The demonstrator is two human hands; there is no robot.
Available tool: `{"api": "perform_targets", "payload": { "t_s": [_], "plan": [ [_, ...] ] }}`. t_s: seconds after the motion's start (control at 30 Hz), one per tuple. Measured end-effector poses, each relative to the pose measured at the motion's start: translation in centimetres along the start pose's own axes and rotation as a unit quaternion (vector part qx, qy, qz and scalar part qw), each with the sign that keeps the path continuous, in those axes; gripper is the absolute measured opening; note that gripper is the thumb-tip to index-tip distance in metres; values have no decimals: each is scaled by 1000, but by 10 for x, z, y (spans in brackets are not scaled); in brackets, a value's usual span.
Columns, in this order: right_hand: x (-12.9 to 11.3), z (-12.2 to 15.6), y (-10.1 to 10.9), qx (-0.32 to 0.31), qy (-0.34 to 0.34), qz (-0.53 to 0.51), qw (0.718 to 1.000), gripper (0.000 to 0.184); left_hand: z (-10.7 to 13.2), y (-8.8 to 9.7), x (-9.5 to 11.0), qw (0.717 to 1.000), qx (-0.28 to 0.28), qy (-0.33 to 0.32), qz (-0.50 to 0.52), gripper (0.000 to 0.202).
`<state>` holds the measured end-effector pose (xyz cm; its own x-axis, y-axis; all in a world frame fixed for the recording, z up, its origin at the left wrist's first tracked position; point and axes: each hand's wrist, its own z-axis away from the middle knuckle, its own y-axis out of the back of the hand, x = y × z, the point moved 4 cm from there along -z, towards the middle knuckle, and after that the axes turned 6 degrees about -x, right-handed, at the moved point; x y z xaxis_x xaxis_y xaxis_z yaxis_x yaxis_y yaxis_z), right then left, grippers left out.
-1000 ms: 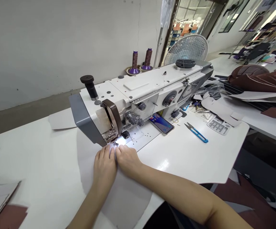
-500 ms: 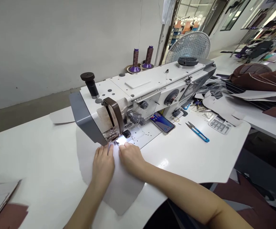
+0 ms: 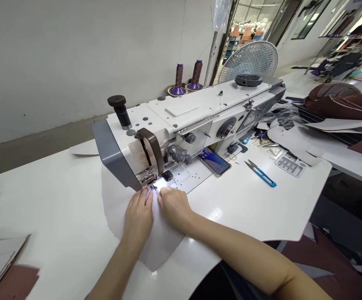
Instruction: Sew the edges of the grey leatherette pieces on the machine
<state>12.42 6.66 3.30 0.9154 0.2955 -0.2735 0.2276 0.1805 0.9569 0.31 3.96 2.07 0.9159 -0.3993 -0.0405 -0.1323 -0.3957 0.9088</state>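
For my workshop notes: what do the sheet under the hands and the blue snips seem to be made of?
The sheet looks soft, matte, pale grey: perhaps leather or synthetic, from its limp edge. The snips seem steel, shiny at the blades, with glossy blue plastic grips.

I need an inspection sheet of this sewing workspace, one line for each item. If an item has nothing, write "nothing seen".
surface: glossy white sewing table.
job's things: pale sheet material runs under the presser foot of the white sewing machine, lit there.
clutter: blue-handled thread snips; smartphone beside the machine.
grips: left hand and right hand lie open on the sheet, near the presser foot.
cables: thin loop by the phone, too small to identify.
surroundings: two thread cones behind the machine; wire-guarded fan; brown leather pieces on the right.
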Motion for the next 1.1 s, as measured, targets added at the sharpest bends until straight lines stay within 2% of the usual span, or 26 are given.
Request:
{"api": "perform_targets", "payload": {
  "t_s": [0.13, 0.33, 0.53, 0.7, 1.1],
  "plan": [
    [-6, 2, -7, 0, 27, 42, 999, 16, -1, 7, 3, 999, 24, -12, 31, 33],
    [-10, 5, -10, 24, 56, 70, 996, 15, -1, 4, 4, 999, -4, -16, 49, 36],
    [-14, 8, -11, 47, 96, 97, 990, 14, -1, 2, 4, 997, 2, -2, 74, 32],
    [-15, 8, -11, 70, 100, 114, 986, 15, -1, 3, 2, 994, -5, 23, 105, 33],
    [-15, 3, -14, 18, 103, 119, 987, 15, -4, -1, -2, 992, -37, 46, 111, 34]
  ]
}}
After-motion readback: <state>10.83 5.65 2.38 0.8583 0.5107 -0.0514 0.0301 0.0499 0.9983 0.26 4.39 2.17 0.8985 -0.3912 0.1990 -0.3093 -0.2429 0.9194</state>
